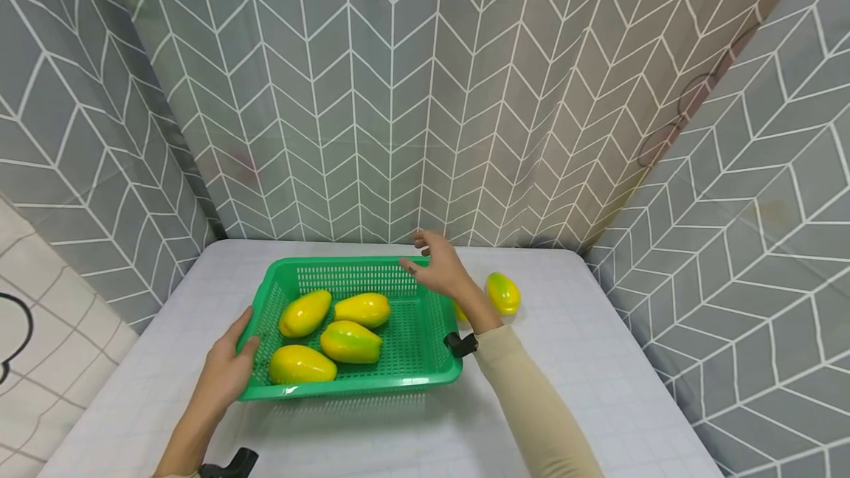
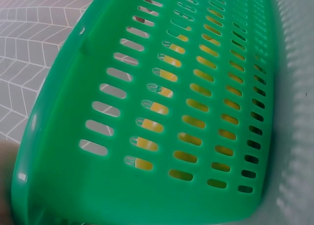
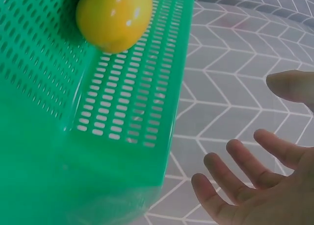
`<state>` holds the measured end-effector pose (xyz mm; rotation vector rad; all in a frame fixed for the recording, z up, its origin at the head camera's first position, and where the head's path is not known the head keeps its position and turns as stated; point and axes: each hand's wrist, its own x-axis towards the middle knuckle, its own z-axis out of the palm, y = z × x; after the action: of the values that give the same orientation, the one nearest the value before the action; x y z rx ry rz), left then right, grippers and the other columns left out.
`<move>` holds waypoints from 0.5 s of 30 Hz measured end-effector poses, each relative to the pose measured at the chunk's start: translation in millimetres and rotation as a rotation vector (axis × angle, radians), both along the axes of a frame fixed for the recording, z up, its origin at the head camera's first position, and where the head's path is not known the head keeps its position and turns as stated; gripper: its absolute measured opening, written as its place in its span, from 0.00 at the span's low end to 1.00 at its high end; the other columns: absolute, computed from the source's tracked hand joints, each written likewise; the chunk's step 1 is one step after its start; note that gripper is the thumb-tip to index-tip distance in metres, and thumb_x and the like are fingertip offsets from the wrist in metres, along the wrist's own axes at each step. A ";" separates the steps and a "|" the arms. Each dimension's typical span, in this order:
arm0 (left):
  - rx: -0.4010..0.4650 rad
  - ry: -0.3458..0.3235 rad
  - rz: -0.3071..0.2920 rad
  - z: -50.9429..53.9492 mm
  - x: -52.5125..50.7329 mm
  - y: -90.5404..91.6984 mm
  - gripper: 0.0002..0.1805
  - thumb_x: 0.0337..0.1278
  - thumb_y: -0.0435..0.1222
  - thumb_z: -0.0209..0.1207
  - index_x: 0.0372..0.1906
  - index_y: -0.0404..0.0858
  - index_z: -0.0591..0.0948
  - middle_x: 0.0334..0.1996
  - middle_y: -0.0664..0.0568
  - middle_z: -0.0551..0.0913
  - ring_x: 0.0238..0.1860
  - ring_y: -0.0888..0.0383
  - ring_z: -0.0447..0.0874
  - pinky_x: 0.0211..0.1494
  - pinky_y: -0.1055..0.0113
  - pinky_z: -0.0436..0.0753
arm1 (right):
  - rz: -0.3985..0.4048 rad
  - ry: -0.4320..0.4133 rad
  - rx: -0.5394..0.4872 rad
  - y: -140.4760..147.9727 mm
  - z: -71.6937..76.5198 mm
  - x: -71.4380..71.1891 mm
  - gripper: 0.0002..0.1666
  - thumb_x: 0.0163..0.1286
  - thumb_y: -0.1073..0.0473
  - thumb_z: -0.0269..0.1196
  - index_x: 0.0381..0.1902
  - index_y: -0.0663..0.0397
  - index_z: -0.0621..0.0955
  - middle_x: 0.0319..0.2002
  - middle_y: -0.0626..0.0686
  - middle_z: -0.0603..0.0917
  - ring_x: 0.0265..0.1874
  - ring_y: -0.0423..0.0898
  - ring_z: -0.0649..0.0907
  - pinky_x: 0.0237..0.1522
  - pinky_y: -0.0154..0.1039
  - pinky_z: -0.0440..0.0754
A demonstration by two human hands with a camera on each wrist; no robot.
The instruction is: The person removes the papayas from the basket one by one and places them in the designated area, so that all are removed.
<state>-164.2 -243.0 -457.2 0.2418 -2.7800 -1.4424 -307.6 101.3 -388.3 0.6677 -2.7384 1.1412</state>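
Observation:
A green perforated plastic basket (image 1: 415, 345) holds several yellow-green fruits, mango- or papaya-like, including one fruit (image 1: 350, 343) near its middle. My left hand (image 1: 226, 367) grips the basket's left rim, the thumb towards the inside. In the left wrist view the slotted basket wall (image 2: 113, 186) fills most of the picture, and yellow shows through its slots. Over the basket's far right corner, my right hand (image 1: 434, 264) hovers with fingers apart, holding nothing. The right wrist view shows that hand (image 3: 265, 186) beside the rim, and one yellow fruit (image 3: 115, 19) in the basket.
Right of the basket, a yellow-green fruit (image 1: 502, 293) lies on the white-covered table (image 1: 564, 389). Part of another fruit (image 1: 460, 311) shows beside the right wrist. Grey patterned curtains (image 1: 392, 94) hang behind the table and on both sides.

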 end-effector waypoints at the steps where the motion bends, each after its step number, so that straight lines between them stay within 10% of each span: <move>1: -0.003 0.002 -0.001 0.3 0.6 -0.1 0.35 0.85 0.36 0.37 0.86 0.34 0.41 0.85 0.29 0.44 0.85 0.27 0.42 0.83 0.26 0.52 | 0.008 0.001 0.007 -2.1 0.4 0.5 0.34 0.76 0.51 0.66 0.73 0.59 0.73 0.67 0.65 0.80 0.65 0.63 0.82 0.67 0.59 0.84; 15: 0.001 -0.006 0.004 -1.1 2.5 0.4 0.35 0.85 0.36 0.37 0.86 0.34 0.41 0.85 0.30 0.44 0.85 0.27 0.42 0.84 0.27 0.51 | 0.153 -0.083 0.065 -26.2 -11.4 1.0 0.32 0.76 0.50 0.67 0.73 0.55 0.74 0.65 0.61 0.82 0.63 0.60 0.84 0.64 0.54 0.87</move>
<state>-161.7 -242.6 -458.4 0.2510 -2.7815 -1.4452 -306.6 75.1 -399.8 0.8708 -2.8469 1.1385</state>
